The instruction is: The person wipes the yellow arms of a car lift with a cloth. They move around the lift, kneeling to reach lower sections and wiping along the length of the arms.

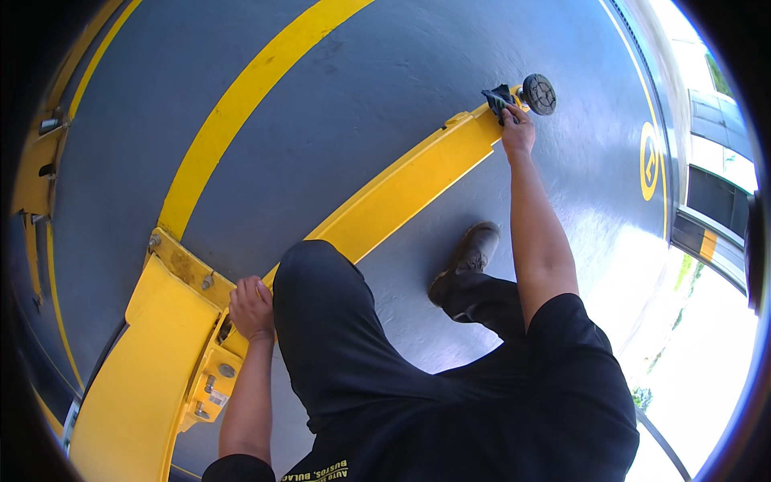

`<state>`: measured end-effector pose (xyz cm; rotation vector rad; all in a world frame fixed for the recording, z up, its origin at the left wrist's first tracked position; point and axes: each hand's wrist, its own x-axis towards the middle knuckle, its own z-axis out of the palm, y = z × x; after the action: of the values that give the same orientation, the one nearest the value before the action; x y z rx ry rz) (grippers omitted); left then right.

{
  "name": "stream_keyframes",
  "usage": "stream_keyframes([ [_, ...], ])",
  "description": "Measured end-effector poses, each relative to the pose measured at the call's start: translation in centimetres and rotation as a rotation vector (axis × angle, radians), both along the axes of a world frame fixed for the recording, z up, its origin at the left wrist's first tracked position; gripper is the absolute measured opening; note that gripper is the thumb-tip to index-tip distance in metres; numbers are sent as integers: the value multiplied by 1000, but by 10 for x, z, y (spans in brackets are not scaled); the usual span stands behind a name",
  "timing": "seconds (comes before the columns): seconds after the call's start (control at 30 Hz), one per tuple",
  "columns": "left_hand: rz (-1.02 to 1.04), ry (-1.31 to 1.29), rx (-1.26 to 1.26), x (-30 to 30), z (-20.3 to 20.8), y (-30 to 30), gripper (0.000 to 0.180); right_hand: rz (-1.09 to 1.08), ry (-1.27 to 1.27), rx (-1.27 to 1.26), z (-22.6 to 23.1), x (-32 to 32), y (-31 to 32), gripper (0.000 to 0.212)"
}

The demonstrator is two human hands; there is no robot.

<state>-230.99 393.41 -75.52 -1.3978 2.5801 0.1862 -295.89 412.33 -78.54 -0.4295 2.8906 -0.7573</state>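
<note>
Yellow lift arm (401,189): right hand (516,132) pinches dark cloth (498,99) beside round pad (539,94); left hand (251,308), fingers curled, braces pivot (210,365).

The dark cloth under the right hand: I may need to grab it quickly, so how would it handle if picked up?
The dark cloth looks bunched under the right hand, so probably floppy and light. Lying on the yellow lift arm, it would likely slide rather than roll.
</note>
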Motion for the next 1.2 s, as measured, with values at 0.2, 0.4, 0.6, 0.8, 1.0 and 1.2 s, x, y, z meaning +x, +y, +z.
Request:
stream_keyframes([
  [0.2,-3,8,-2,-2,2,0,24,-46,36,25,-21,35,18,21],
  [0.4,7,8,11,-1,2,1,22,-206,36,109,-19,-13,-13,28],
  [0.6,47,9,21,-5,5,3,18,-426,-586,-390,75,-6,-20,33],
  [0.8,55,-25,2,-5,3,3,18,-107,-1039,-1016,235,-15,-21,38],
  [1.0,87,-49,37,3,-10,6,18,504,-671,-793,251,5,-29,67],
  [1.2,82,169,137,-50,20,-22,22,5,-1485,-1447,224,18,-18,62],
])
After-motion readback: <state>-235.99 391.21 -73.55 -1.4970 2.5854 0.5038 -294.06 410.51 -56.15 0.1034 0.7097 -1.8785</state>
